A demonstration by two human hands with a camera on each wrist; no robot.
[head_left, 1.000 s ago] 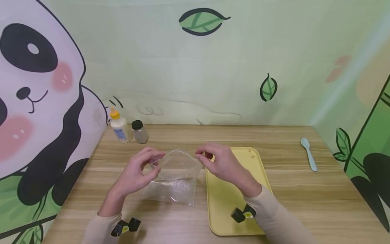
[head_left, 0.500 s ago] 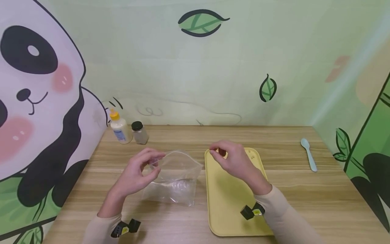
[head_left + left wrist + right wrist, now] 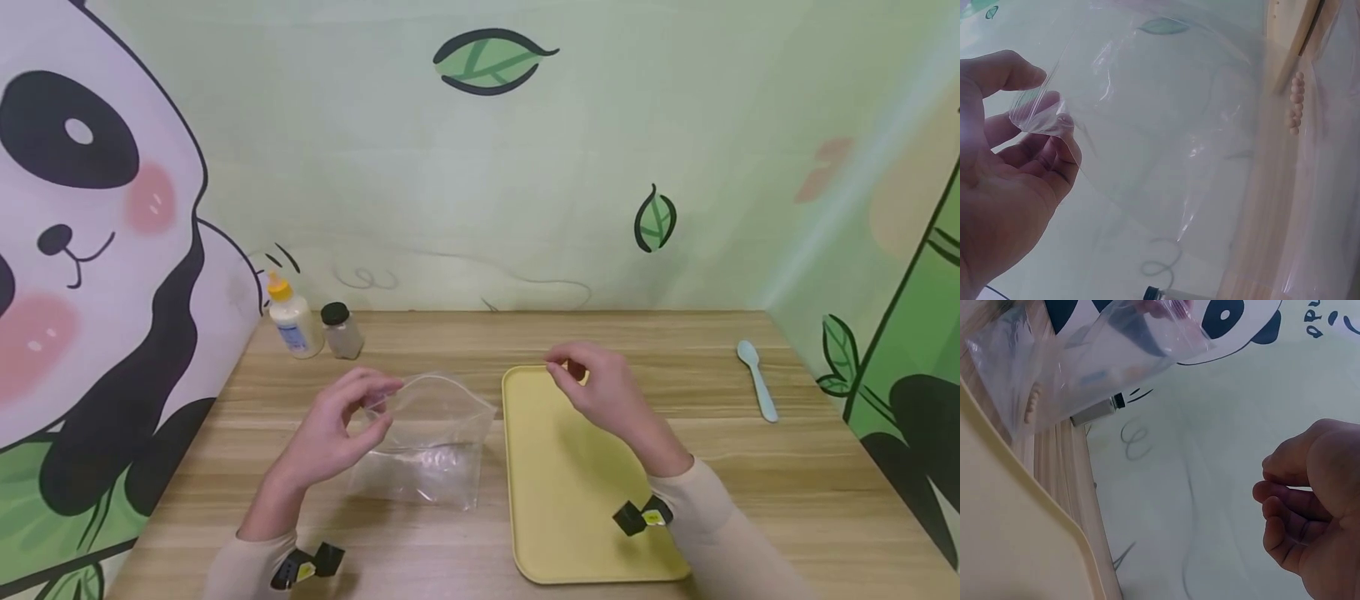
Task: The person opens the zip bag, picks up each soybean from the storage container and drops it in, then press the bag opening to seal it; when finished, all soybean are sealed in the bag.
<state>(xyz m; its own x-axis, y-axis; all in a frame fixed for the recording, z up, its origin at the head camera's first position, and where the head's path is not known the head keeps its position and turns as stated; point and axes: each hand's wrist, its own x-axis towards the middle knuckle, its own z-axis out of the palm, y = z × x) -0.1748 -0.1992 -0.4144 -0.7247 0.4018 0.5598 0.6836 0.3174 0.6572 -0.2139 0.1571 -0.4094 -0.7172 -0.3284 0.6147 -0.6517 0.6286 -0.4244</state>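
Note:
My left hand (image 3: 337, 429) holds the side of a clear zip bag (image 3: 438, 479) near its mouth, the film lying between thumb and fingers. The bag hangs over the table with its mouth bowed open. In the left wrist view, several small beige balls (image 3: 1296, 103) show through the film low in the bag. My right hand (image 3: 600, 387) is above the far part of the yellow tray (image 3: 570, 517). Its fingers are loosely curled, thumb close to the index fingertip, with nothing seen between them in the right wrist view. It hides the tray's far right corner in the head view.
At the back left stand a white bottle (image 3: 296, 329) with a yellow cap and a small black-lidded jar (image 3: 342, 333). A light blue spoon (image 3: 759, 382) lies on the right of the wooden table (image 3: 810, 500). A wall (image 3: 375, 167) with panda artwork rises behind.
My right hand has left the bag's right corner and moved right over the tray, covering the small balls seen there earlier. My left hand keeps its hold on the bag.

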